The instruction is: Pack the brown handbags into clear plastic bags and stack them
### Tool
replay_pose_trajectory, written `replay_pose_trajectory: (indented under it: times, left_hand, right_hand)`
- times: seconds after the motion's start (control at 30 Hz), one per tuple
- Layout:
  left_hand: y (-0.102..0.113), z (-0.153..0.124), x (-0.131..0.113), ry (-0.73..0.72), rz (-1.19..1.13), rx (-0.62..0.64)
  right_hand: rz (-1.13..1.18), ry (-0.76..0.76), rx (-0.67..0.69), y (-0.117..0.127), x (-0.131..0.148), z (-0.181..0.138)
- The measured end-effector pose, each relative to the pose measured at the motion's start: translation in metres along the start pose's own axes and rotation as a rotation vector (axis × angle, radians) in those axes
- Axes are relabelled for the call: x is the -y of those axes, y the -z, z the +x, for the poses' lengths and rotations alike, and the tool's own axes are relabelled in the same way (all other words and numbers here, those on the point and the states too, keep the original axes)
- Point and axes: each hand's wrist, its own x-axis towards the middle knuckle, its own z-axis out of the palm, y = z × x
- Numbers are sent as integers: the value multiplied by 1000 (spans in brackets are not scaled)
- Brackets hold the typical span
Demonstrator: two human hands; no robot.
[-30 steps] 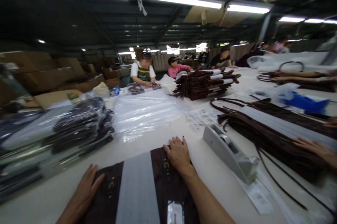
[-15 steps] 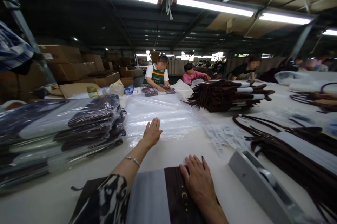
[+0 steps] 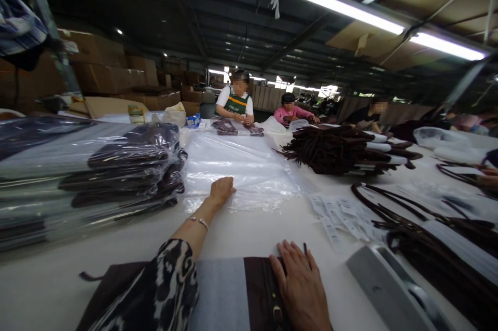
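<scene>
My left hand (image 3: 222, 190) reaches out with its fingers curled down on the near part of a pile of clear plastic bags (image 3: 245, 157), closed on the film; its fingertips are hidden. A dark brown bag (image 3: 259, 289) with a buckle lies before me, with a pale wrapping sheet (image 3: 220, 289) across its middle. My right hand (image 3: 301, 281) rests flat on the brown bag's right side, its fingers stretched out. My left sleeve covers part of the brown bag.
On the left rise brown bags packed in plastic (image 3: 128, 165). To the right are a grey tape dispenser (image 3: 383, 289), white labels (image 3: 338, 219) and brown bags with straps (image 3: 439, 243). Another brown stack (image 3: 338, 149) stands farther back. Co-workers (image 3: 237, 100) work across the table.
My left hand's fingers, stretched out before, are now curled on the plastic bags. My right hand stays flat on the brown bag. The camera view has tilted and shifted slightly.
</scene>
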Motion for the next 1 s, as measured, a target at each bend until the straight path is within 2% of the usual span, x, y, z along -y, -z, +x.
replay_pose_trajectory:
  times: [0.1,0.2,0.33,0.6,0.8,1.0]
  left_hand:
    - [10,6,10,-15,-38,43]
    - [13,9,12,-80,-52,31]
    - [7,5,2,-143,-29,10]
    - [-1,-2,-16,-132,62,-52]
    - [18,11,-18,22,60,-149]
    - [44,14,-22,-11,4,-115]
  right_hand:
    - [20,-12,2,1,2,0]
    - [21,-31,-2,0,2,0]
    - [19,-47,-14,-2,2,-1]
    - [38,-65,-24,5,7,0]
    - [43,-102,-11,12,13,2]
    - [54,-106,-18,13,16,2]
